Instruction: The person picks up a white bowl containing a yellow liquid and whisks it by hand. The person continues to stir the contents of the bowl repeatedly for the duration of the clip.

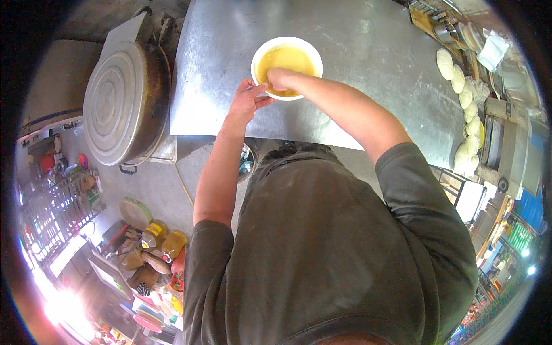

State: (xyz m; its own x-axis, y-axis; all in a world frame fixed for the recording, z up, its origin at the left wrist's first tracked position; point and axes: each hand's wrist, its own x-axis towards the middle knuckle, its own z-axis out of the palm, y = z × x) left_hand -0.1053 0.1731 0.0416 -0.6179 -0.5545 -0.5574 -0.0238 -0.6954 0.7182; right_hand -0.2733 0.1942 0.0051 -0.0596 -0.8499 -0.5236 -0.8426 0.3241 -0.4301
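On the metal tabletop before me sits a round white bowl of yellow liquid. My left hand grips the bowl's near left rim, thumb at the edge and fingers against the outer side. Inside the bowl is my right hand, bent at the wrist with its fingers down in the liquid. Those fingertips are hidden, so whether they hold anything cannot be seen.
A large lidded pot stands left of the table. Several pale dough pieces line the table's right edge. Below the near edge, partly behind my left forearm, is a bin. Oil jugs stand on the floor at lower left.
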